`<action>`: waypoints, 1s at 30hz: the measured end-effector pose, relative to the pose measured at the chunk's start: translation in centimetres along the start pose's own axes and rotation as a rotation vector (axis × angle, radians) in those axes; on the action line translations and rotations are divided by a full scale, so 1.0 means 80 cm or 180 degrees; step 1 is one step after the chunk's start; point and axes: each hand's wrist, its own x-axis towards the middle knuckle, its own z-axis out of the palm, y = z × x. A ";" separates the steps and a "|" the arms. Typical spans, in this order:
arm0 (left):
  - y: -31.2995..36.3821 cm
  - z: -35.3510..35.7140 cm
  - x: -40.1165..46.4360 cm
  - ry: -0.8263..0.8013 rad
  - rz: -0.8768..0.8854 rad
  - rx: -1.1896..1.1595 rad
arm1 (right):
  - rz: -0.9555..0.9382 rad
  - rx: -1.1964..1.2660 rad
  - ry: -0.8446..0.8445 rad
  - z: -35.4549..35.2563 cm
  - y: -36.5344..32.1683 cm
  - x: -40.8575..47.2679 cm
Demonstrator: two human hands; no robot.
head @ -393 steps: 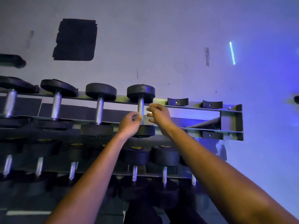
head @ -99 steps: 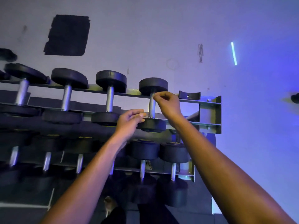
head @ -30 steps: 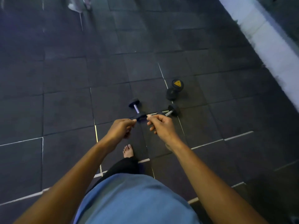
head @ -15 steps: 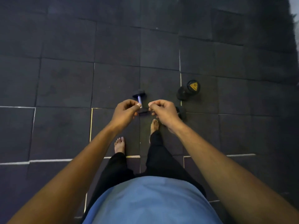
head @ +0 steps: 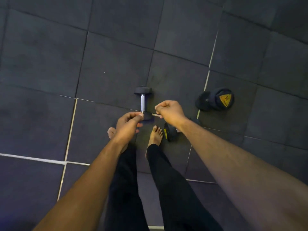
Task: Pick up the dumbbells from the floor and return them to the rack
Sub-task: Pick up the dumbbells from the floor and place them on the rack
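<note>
I look straight down at three black dumbbells on the dark floor. A small dumbbell with a chrome handle (head: 143, 102) lies just beyond my hands. A larger dumbbell with a yellow label (head: 215, 99) lies to the right. A third dumbbell (head: 170, 133) lies beside my right foot, partly hidden under my right forearm. My left hand (head: 129, 120) hovers above the small dumbbell's near head, fingers curled, holding nothing. My right hand (head: 170, 110) is held in a fist a little to the right, also holding nothing. The rack is out of view.
Dark rubber floor tiles (head: 50, 64) with pale seams spread all around. My bare feet, the left (head: 111, 132) and the right (head: 155, 134), stand just short of the dumbbells, in black trousers.
I turned from the rack to the floor. In the last second I have come closer to the dumbbells, and my hands have drawn slightly apart above the small one.
</note>
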 end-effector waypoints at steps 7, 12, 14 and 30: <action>-0.125 0.042 0.274 0.0146 -0.0273 0.0207 | 0.0184 -0.0380 -0.0187 0.122 0.107 0.262; -0.190 0.066 0.455 0.0160 -0.0201 0.0795 | 0.0441 -0.0257 -0.0173 0.193 0.153 0.415; -0.202 0.073 0.509 -0.0025 -0.0272 0.1132 | 0.0475 0.0128 -0.0248 0.217 0.166 0.466; -0.239 0.101 0.582 -0.0763 -0.0420 0.0806 | 0.0873 0.1558 -0.1176 0.279 0.185 0.543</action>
